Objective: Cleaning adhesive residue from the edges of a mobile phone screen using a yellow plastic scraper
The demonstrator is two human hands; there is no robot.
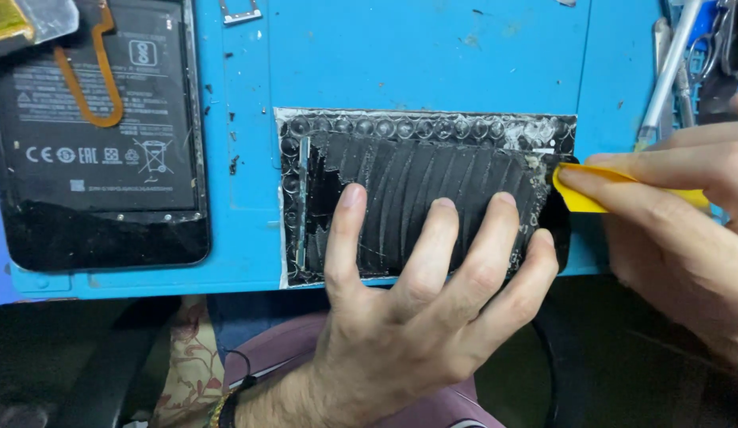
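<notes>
A cracked black phone screen panel [400, 178] lies on a suction-cup pad on the blue work mat [424, 55]. My left hand [416, 309] presses down on the panel with its fingers spread flat. My right hand [686, 214] pinches a yellow plastic pry pick [583, 194], whose tip touches the panel's right edge.
An opened phone body [99, 127] with a black battery and an orange flex strip lies at the left. Metal tweezers and tools [678, 55] stand at the top right. A small metal tray part [240, 12] rests at the mat's top. The mat's front edge runs below the panel.
</notes>
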